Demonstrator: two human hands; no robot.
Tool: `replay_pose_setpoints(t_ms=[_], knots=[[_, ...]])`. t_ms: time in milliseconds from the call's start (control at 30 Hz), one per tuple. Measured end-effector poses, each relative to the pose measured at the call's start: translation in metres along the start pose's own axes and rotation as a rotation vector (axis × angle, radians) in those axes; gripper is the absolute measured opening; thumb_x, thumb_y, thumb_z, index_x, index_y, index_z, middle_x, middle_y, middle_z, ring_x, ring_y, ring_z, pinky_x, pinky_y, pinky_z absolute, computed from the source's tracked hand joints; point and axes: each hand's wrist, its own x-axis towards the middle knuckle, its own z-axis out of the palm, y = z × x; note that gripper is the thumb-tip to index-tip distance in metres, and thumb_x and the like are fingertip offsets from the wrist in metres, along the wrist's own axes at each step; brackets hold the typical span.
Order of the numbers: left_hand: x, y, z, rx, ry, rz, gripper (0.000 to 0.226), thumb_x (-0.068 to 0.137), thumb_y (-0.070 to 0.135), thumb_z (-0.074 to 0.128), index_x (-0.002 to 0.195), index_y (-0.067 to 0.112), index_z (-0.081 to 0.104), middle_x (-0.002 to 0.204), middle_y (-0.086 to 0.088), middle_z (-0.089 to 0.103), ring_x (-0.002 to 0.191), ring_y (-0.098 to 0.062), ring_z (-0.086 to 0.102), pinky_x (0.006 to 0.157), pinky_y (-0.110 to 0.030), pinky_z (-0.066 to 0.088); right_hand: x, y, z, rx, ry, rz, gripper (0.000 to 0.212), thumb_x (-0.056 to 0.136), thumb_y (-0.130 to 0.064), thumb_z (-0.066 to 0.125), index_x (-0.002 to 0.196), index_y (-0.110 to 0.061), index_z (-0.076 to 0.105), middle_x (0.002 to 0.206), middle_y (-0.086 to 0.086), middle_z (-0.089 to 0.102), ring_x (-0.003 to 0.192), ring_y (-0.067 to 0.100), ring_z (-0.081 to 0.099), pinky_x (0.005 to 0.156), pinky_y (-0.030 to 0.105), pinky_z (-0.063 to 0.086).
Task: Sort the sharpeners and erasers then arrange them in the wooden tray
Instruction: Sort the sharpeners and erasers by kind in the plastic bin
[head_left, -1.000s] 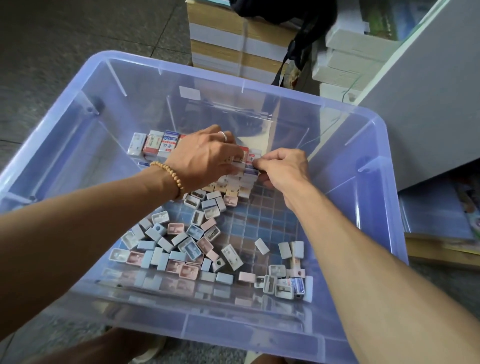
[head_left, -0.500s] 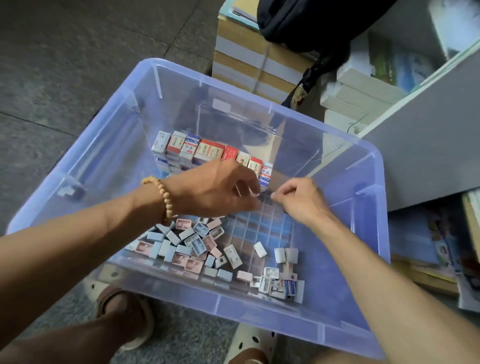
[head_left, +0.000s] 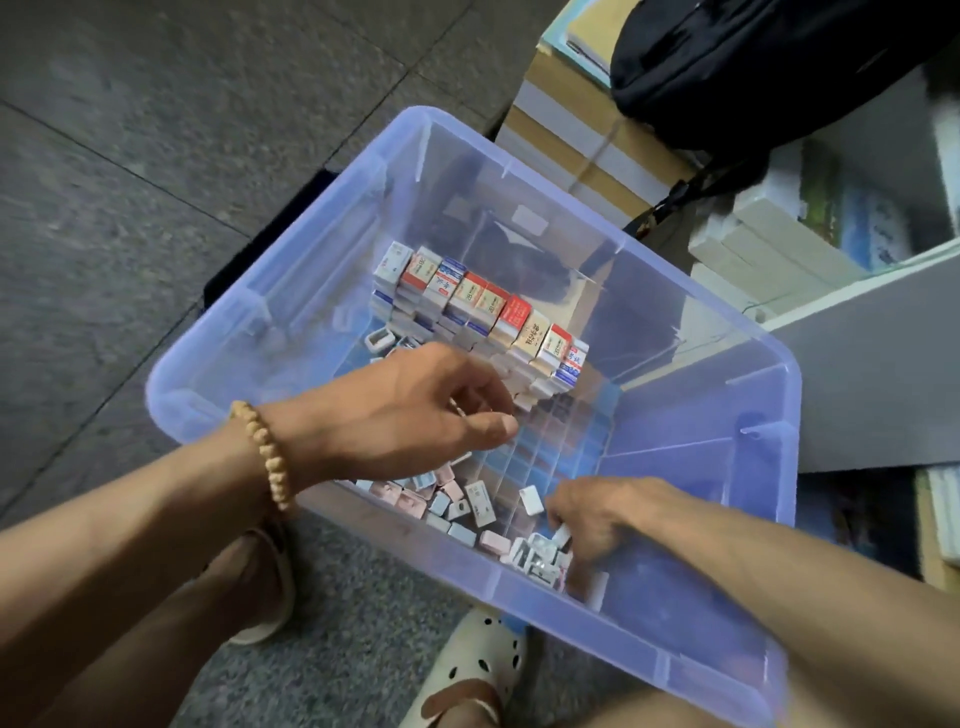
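A clear blue plastic bin (head_left: 322, 223) stands on the floor, with the gridded wooden tray (head_left: 561, 441) lying in its bottom. Wrapped erasers (head_left: 488, 306) are stacked in rows along the tray's far side. Loose pastel sharpeners (head_left: 441, 499) lie in a heap at the near side. My left hand (head_left: 415, 415), with a bead bracelet on the wrist, hovers over the tray's middle with its fingers curled under; what they hold is hidden. My right hand (head_left: 587, 519) is down in the near right pile of sharpeners (head_left: 535, 558) and pinches a small white sharpener (head_left: 563, 532).
A black bag (head_left: 727, 67) lies on stacked cardboard boxes (head_left: 571, 140) behind the bin. White boxes and books (head_left: 769, 234) and a grey cabinet (head_left: 883, 364) stand to the right. My sandalled feet (head_left: 478, 670) are at the bin's near wall, on the tiled floor.
My right hand has dropped from the eraser rows to the near right sharpener pile. My left hand has drawn back a little from the erasers. The camera view has shifted left and back.
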Motion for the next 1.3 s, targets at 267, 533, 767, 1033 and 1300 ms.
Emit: replay_pose_setpoints(t_ms=[267,533,767,1033,1300], knots=[[0.0,-0.001,-0.002,-0.006,0.033,-0.023,0.024,0.092,0.044,0.059,0.105,0.027,0.069,0.094,0.012,0.069,0.083,0.002,0.064,0.071,-0.016,0.052,-0.002,-0.009,0.007,0.022,-0.001,-0.018,0.047,0.083,-0.033,0.072,0.126,-0.024,0.056,0.118,0.001,0.065,0.107,0.025,0.059,0.09,0.036,0.053],[0.002,-0.005,-0.002,-0.011,0.053,-0.038,0.023,0.092,0.044,0.059,0.105,0.027,0.068,0.092,0.014,0.069,0.081,0.004,0.064,0.07,-0.014,0.053,0.0,0.003,-0.002,0.369,-0.082,-0.13,0.039,0.077,-0.003,0.075,0.104,-0.024,0.056,0.086,-0.01,0.059,0.08,0.012,0.056,0.066,0.025,0.044],[0.004,-0.007,0.0,0.001,0.038,-0.046,0.024,0.092,0.045,0.058,0.106,0.027,0.068,0.094,0.015,0.068,0.083,0.004,0.064,0.071,-0.014,0.053,0.003,0.0,0.01,0.834,-0.098,-0.129,0.026,0.083,-0.002,0.077,0.098,-0.018,0.061,0.096,0.007,0.068,0.069,0.015,0.065,0.062,0.028,0.053],[0.008,-0.009,0.002,0.042,0.031,-0.054,0.026,0.091,0.047,0.058,0.103,0.026,0.068,0.093,0.012,0.069,0.082,0.0,0.065,0.073,-0.022,0.055,0.009,-0.021,0.018,0.907,0.026,-0.163,0.022,0.087,-0.014,0.076,0.107,-0.013,0.067,0.119,0.017,0.068,0.087,0.022,0.065,0.077,0.041,0.06],[0.01,-0.012,0.006,0.101,0.001,-0.056,0.026,0.092,0.047,0.057,0.102,0.026,0.067,0.09,0.013,0.068,0.081,0.0,0.064,0.07,-0.021,0.052,0.004,-0.031,0.014,0.889,0.092,-0.274,0.016,0.093,-0.02,0.07,0.107,-0.019,0.063,0.122,-0.01,0.06,0.09,0.015,0.067,0.068,0.024,0.058]])
